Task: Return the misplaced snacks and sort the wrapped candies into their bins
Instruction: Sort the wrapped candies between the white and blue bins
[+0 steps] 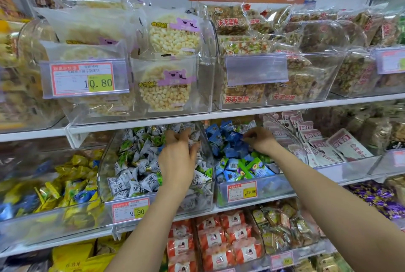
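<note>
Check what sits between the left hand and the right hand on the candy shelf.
Head view: clear bin walls, then blue-wrapped candies, separate the left hand from the right hand.

Tight squeeze here tbh. The white shelf (pixel 140 121) above hangs low over both candy bins, so the only way in is from the near side, over the front walls. A curved clear divider (pixel 211 162) splits the grey-candy bin (pixel 103 162) from the blue-candy bin (pixel 278 190). The left hand (pixel 177 158) fills the grey bin's right side, and the right hand (pixel 260 140) blocks the far middle of the blue one. The grey bin's left half is open.
</note>
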`<control>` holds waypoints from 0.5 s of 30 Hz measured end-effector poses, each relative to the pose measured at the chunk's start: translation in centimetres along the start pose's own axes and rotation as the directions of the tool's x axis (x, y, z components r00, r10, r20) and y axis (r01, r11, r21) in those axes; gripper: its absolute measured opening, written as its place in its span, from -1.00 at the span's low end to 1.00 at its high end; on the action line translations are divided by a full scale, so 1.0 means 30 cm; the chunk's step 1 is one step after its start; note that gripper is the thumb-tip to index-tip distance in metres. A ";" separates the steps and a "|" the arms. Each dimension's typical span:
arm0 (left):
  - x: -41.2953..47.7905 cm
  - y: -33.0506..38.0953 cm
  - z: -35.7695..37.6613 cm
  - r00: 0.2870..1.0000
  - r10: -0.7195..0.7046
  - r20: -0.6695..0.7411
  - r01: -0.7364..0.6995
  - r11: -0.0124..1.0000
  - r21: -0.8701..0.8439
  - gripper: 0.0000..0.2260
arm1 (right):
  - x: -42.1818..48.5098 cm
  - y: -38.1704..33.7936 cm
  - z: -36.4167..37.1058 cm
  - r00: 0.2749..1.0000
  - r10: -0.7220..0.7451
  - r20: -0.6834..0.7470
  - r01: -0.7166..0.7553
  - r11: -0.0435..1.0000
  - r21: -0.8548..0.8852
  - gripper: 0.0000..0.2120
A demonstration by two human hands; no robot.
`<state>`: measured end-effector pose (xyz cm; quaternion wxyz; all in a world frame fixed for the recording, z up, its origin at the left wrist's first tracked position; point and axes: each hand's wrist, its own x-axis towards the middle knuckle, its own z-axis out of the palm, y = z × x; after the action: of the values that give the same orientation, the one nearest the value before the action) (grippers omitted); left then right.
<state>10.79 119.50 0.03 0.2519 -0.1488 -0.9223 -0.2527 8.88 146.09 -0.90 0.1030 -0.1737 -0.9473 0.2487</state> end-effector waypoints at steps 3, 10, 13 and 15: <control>-0.012 0.011 0.012 0.990 0.125 -0.068 -0.131 0.986 -0.106 -0.79 | 0.023 0.012 0.007 0.998 0.059 0.036 -0.060 0.998 0.007 -0.58; -0.037 0.010 0.037 0.959 0.279 -0.044 -0.282 0.939 -0.198 -0.83 | 0.037 -0.006 0.063 0.992 0.062 0.111 -0.064 0.998 0.015 -0.60; -0.047 0.010 0.032 0.959 0.281 -0.032 -0.281 0.932 -0.228 -0.83 | 0.035 -0.003 0.072 0.998 0.031 0.061 -0.032 0.999 0.020 -0.73; -0.052 0.012 0.032 0.962 0.271 -0.027 -0.269 0.934 -0.235 -0.82 | 0.019 -0.005 0.066 1.000 -0.015 0.025 0.013 0.997 0.082 -0.78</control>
<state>11.84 120.07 -1.38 0.2620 -0.3036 -0.8571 -0.3233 7.76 145.33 -2.47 0.0999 -0.1593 -0.9388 0.2887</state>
